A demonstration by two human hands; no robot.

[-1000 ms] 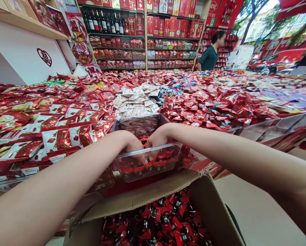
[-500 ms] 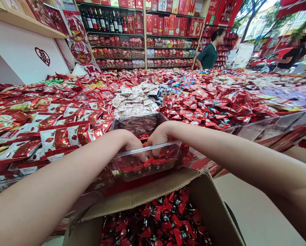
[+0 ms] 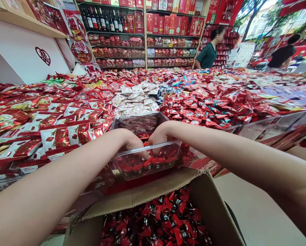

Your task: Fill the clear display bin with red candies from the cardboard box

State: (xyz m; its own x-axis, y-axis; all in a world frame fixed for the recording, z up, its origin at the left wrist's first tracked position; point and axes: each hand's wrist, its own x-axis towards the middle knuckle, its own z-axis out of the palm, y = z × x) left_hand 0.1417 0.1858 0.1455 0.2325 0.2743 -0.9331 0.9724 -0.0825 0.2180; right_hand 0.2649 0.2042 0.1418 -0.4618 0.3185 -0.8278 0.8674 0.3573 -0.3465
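Note:
Both hands reach down into a clear plastic bin (image 3: 123, 176) at the front of the display. Red wrapped candies (image 3: 157, 164) lie on its bottom, showing through the front wall. On the bin's left side, my left hand (image 3: 135, 145) slants inward with its fingertips down among the candies; the finger shape is largely hidden. Opposite it, close by, my right hand (image 3: 158, 137) is bent with curled fingers, and what they hold is hidden. Below the bin stands an open cardboard box (image 3: 142, 195), holding many red-and-black wrapped candies (image 3: 165, 220).
White packets (image 3: 133, 99) are heaped behind the bin. Red-and-white snack packs (image 3: 66, 133) lie to the left, red packets (image 3: 193, 106) to the right. Shelves with bottles (image 3: 104, 22) and boxes line the back. A person in a green shirt (image 3: 207, 56) stands beyond the display.
My hands have shifted very slightly to the right inside the bin. In the background, the person in black at the right has changed position. The box and bin have stayed put.

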